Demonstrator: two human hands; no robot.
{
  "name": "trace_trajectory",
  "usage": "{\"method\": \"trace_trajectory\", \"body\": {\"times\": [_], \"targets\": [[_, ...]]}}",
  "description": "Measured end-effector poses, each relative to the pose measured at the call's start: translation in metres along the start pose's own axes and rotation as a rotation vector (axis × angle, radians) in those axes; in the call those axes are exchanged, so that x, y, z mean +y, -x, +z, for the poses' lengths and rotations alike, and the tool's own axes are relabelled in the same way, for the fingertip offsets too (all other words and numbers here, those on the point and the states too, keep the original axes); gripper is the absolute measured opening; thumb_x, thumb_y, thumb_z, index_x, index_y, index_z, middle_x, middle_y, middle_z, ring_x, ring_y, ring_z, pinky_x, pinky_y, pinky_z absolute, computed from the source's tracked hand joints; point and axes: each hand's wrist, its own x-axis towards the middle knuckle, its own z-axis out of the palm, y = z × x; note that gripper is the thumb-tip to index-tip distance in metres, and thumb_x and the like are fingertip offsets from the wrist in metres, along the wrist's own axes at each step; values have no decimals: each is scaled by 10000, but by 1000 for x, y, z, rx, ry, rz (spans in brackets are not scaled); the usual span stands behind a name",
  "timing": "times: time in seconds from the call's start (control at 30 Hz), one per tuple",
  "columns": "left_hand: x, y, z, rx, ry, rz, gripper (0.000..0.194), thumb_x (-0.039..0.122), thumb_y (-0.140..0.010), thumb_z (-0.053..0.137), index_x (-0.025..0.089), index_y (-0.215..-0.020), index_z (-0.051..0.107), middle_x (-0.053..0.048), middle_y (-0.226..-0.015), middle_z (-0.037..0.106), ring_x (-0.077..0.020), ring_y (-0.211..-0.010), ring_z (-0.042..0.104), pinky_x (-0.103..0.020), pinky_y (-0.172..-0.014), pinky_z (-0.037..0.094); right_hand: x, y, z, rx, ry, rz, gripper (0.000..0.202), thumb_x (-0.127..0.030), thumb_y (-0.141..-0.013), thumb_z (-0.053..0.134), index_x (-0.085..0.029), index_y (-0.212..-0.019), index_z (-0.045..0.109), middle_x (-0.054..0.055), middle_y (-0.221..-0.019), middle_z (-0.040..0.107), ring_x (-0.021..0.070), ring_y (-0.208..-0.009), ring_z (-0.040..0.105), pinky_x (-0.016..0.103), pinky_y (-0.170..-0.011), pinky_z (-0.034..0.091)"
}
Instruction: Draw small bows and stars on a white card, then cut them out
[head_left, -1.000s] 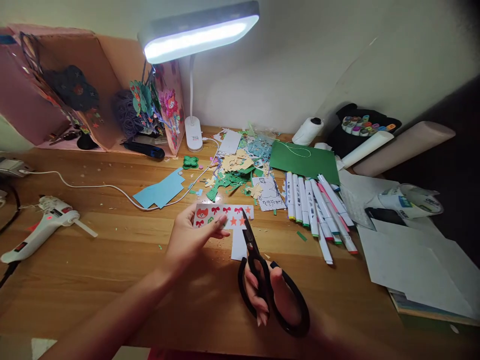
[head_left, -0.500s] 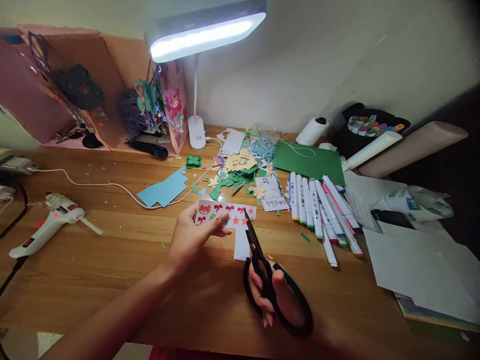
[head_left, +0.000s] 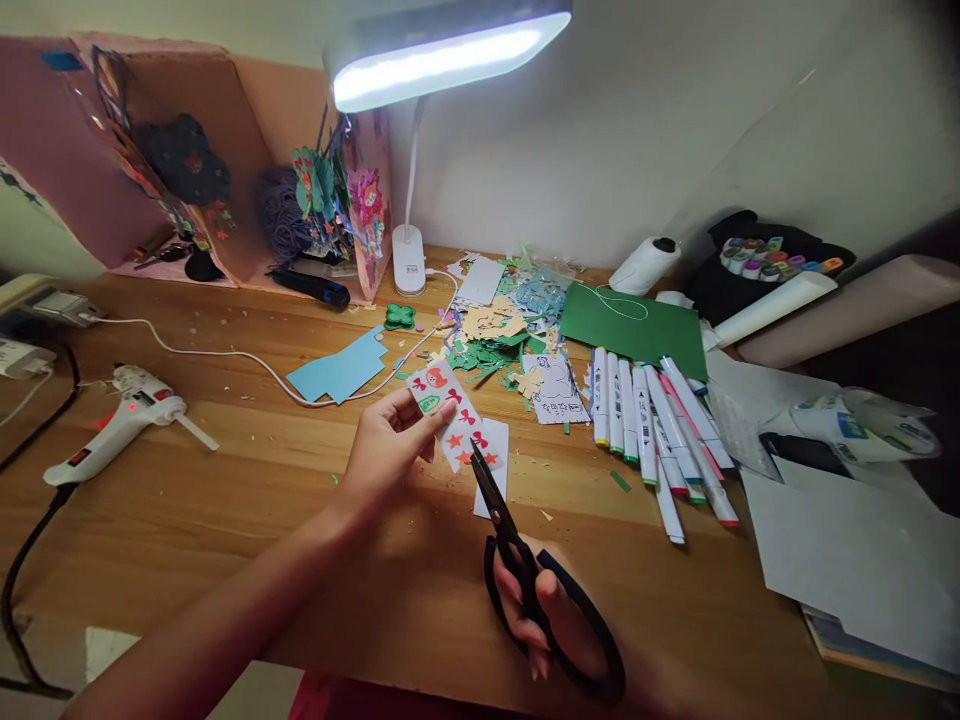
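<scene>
Between thumb and fingers, my left hand (head_left: 397,440) pinches a white paper strip (head_left: 454,425) printed or drawn with red bows, stars, an orange animal head and a green shape. The strip slants down to the right. My right hand (head_left: 536,605) holds black scissors (head_left: 517,550) by the handles, with the blades pointing up and left. The blade tips lie at the strip's lower right end, near a bow and the stars. Beneath them, a blank white paper piece (head_left: 492,490) rests on the wooden table.
Paper scraps (head_left: 491,335) pile up behind the hands. Several markers (head_left: 660,430) and a green sheet (head_left: 637,325) lie to the right. On the left are a glue gun (head_left: 112,430), blue paper (head_left: 341,365) and a white cable. A lamp (head_left: 450,60) hangs overhead.
My left hand has turned the strip from nearly level to slanting down rightward. The scissors' tips have shifted slightly left and down with it. The whole view has moved a little.
</scene>
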Motion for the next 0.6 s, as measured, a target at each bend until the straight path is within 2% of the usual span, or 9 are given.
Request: {"method": "trace_trajectory", "body": {"times": [0.13, 0.33, 0.5, 0.6], "targets": [[-4, 0, -1, -32, -54, 26, 255, 380, -717, 691, 134, -720, 622, 33, -553, 522, -57, -443, 394, -172, -413, 290, -1, 0, 1, -24, 20, 29, 585, -775, -745, 346, -192, -722, 397, -79, -514, 352, 52, -398, 295, 174, -389, 337], [-12, -1, -2, -95, -91, 52, 251, 397, -751, 664, 148, -770, 641, 6, -633, 576, -93, -533, 478, -192, -477, 350, 11, 1, -4, -79, 35, 60, 618, -810, -705, 343, -194, -727, 386, -77, -526, 353, 43, -394, 269, 169, -357, 287], [-18, -2, -3, -104, -193, 136, 290, 439, -767, 637, 164, -675, 619, 12, -599, 539, -104, -539, 463, -204, -479, 335, 1, 3, -3, -120, 63, 88, 634, -812, -711, 321, -185, -740, 404, -62, -559, 363, 49, -429, 286, 168, -375, 280], [-19, -1, -3, -103, -237, 171, 291, 438, -782, 622, 167, -674, 611, 13, -605, 521, -109, -560, 451, -205, -486, 323, 4, 6, -3, -133, 55, 77, 659, -811, -727, 269, -175, -796, 429, -55, -580, 376, 56, -441, 297, 174, -404, 322]]}}
